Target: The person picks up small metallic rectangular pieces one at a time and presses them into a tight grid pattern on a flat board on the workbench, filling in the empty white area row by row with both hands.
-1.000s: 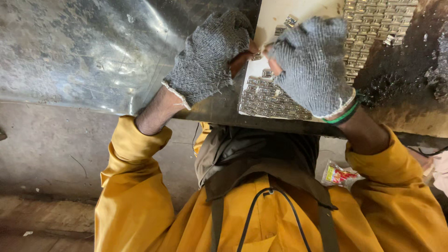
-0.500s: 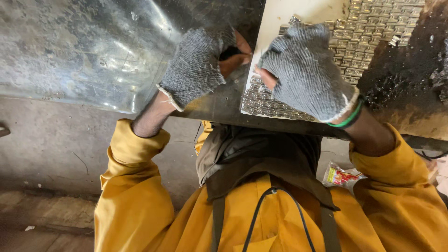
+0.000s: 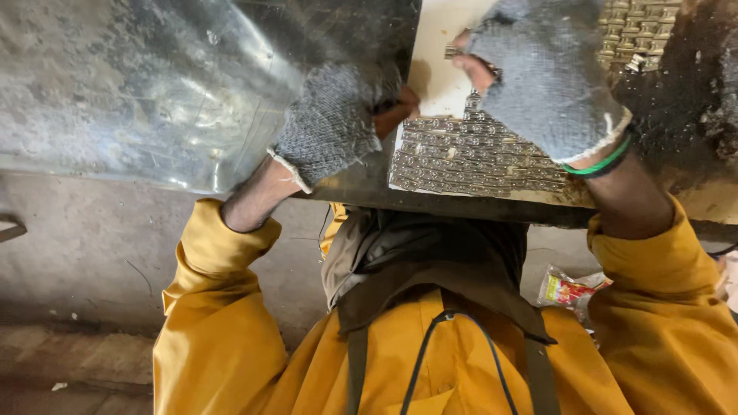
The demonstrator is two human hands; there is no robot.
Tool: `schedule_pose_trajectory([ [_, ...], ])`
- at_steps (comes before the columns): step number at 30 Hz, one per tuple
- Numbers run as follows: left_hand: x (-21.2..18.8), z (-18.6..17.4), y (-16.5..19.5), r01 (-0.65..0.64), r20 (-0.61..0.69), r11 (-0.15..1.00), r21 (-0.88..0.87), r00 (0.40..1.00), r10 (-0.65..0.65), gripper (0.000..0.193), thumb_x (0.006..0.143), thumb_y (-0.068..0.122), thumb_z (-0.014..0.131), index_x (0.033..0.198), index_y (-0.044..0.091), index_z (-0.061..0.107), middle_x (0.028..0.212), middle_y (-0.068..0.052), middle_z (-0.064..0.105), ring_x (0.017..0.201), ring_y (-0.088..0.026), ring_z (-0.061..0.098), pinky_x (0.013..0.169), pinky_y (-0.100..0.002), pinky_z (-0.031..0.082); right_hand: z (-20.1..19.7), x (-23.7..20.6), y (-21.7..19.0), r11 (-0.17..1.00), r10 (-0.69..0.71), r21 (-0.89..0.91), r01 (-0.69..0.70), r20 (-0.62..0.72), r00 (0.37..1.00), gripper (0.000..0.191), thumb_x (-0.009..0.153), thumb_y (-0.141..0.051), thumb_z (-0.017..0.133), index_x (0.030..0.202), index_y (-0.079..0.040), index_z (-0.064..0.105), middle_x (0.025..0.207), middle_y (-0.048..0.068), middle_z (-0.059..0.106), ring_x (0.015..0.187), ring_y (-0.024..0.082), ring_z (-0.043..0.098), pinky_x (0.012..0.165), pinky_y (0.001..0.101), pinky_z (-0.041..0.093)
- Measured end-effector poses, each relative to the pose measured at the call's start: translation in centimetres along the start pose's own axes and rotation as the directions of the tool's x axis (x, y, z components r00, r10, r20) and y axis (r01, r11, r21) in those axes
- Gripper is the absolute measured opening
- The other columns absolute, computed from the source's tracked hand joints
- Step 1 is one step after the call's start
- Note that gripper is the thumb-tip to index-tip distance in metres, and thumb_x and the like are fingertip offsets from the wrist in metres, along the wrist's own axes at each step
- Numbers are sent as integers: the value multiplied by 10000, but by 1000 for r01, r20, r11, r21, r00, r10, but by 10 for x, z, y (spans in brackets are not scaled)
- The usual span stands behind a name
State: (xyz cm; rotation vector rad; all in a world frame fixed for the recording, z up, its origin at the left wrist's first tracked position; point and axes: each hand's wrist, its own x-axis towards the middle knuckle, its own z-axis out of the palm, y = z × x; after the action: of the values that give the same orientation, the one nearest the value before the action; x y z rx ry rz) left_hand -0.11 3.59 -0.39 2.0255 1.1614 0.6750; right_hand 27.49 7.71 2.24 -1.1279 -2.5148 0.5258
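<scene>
Where white board (image 3: 438,69) rests on dark bench edge, rows of small metal pieces (image 3: 477,157) cover its near part. Left hand (image 3: 334,127), gloved, curled at board's left edge; hold unclear. Right hand (image 3: 550,81) pinches one piece above rows.

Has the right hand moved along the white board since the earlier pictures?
Yes. The right hand has moved up the white board, away from its near edge: more rows of small metal pieces now show below it.
</scene>
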Motion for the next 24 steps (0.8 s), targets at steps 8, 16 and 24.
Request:
schedule_pose_trajectory([
  [8,44,24,-4,-164,-181,972,168,964,194,108,1025,187,774,1099,113,753,952,-53,729,829,-176,705,715,-332,584,-16,12,7,970,189,141,-195,54,980,189,1111,-222,692,1088,-43,750,956,115,732,837,214,667,783,387,564],
  [16,32,9,-19,-220,-80,923,316,963,257,189,978,178,772,1164,144,771,1175,-62,674,1079,-228,649,902,-370,568,5,8,9,996,-51,84,38,161,986,242,1114,-163,633,928,-28,707,1018,124,710,972,230,678,846,354,557],
  [24,27,15,-6,-168,-182,912,375,951,250,264,930,249,792,1035,24,705,1142,-143,621,1041,-324,616,855,-437,537,-7,0,-13,966,-151,-190,178,150,977,210,1079,-212,698,916,-103,771,924,60,703,878,217,600,922,437,442],
])
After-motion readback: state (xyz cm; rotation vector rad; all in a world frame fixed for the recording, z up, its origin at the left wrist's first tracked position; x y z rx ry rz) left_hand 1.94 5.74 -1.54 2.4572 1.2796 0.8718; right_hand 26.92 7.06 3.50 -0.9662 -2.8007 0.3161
